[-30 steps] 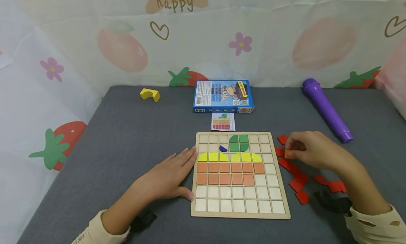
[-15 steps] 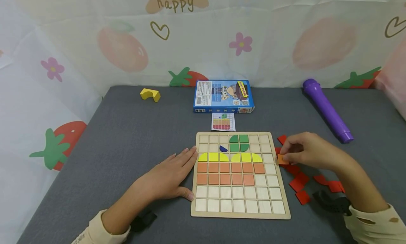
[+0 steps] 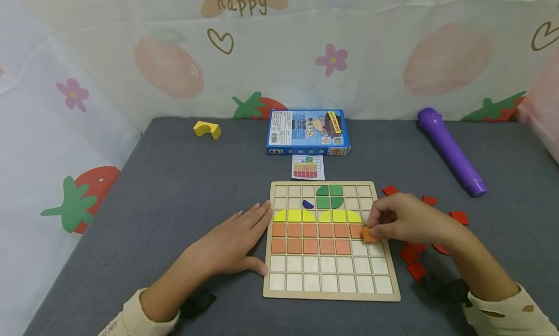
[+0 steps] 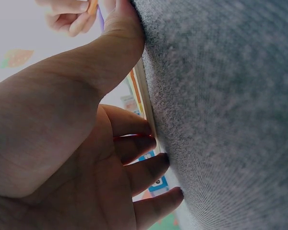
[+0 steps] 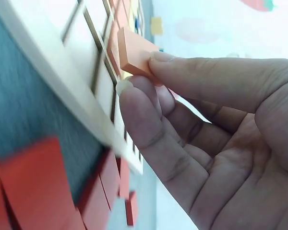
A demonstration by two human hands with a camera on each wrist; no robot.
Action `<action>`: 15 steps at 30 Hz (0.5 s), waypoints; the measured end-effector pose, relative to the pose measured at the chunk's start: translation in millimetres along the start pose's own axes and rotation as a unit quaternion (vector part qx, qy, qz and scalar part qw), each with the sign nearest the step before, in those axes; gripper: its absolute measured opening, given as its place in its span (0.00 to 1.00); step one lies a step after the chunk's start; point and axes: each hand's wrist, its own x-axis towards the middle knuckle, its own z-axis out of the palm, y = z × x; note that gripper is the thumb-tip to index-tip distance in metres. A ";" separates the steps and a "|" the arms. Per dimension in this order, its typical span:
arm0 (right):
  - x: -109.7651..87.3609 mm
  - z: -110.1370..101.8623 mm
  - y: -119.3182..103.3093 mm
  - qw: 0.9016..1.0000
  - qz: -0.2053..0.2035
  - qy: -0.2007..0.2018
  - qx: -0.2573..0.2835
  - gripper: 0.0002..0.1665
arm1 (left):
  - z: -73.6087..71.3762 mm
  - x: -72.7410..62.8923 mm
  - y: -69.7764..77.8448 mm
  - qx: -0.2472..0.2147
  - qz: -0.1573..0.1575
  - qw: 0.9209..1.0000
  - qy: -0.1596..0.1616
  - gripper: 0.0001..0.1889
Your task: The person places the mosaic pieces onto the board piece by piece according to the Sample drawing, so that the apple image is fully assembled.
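Note:
A wooden grid board [image 3: 332, 298] lies on the dark grey table, with green, blue, yellow and orange tiles set in its upper and middle rows. My right hand [image 3: 403, 219] is over the board's right side and pinches an orange square tile [image 3: 369, 236] between thumb and fingers. In the right wrist view that tile [image 5: 136, 55] is tilted, close over the grid. My left hand [image 3: 231, 241] lies flat at the board's left edge, fingers extended, fingertips and thumb right at the rim. In the left wrist view its fingers [image 4: 149, 172] reach along the board's side.
Red tiles [image 3: 417, 271] are scattered right of the board, some hidden under the right arm. Behind the board are a small pattern card [image 3: 307, 168] and a blue box [image 3: 307, 132]. A purple microphone-shaped stick [image 3: 452, 152] lies back right, a yellow arched block [image 3: 207, 129] back left.
My right hand has moved left from over the red tiles to above the board, carrying the orange tile. More red tiles show behind it. The left hand has stayed in place.

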 end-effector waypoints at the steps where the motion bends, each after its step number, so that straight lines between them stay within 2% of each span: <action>1: 0.9 3.1 -1.9 1.000 -0.005 0.001 -0.005 0.05 | -0.1 0.0 0.2 0.000 0.000 1.000 0.000 0.60; 8: 6.0 21.3 -14.3 0.999 -0.031 0.014 -0.036 0.09 | -1.2 -0.7 1.1 0.001 0.001 1.000 0.004 0.59; 15: 7.0 29.9 -17.9 0.998 -0.016 0.024 -0.061 0.12 | -0.8 -0.5 1.1 0.003 0.001 1.000 0.004 0.59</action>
